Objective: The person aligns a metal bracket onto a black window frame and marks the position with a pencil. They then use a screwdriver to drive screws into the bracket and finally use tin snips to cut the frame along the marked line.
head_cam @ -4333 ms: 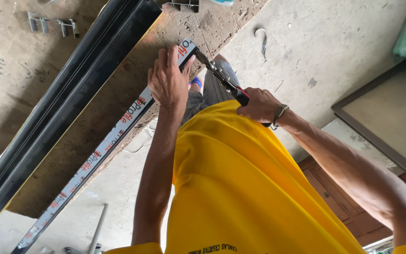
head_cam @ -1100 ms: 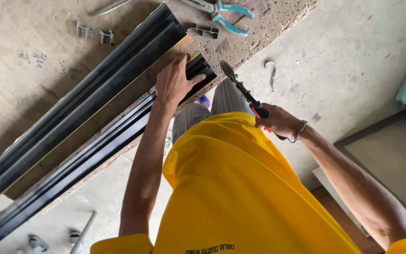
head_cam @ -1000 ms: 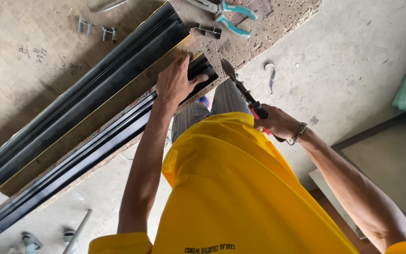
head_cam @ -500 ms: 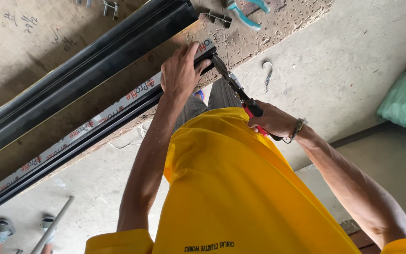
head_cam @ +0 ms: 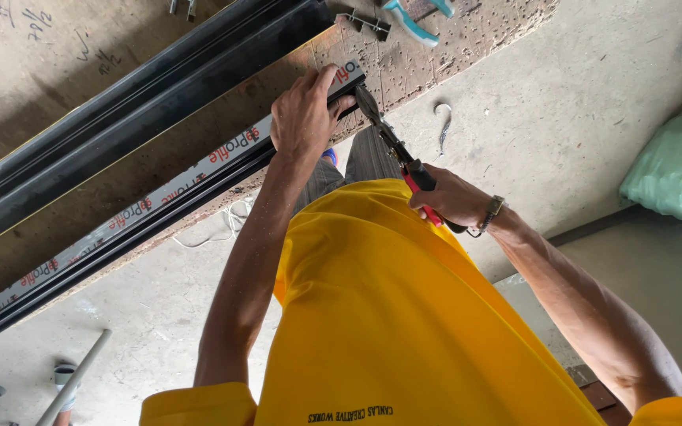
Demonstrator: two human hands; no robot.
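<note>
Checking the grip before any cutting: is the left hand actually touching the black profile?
Touching. The head view shows the left hand pressed on the black profile, fingers wrapped over its end.

I see an evenly lit scene in soft daylight, bright without harsh glare. I can't tell where the light comes from. The yellow shirt (head_cam: 404,315) is strongly saturated yet keeps its folds. Shadows are faint: a soft one lies under the black profile (head_cam: 144,95) on the bench (head_cam: 41,55), another beneath the bench edge on the concrete floor (head_cam: 562,102). Focus is sharp at centre; I notice slight softness and stretching toward the corners, as at the green bag (head_cam: 676,170).
</note>
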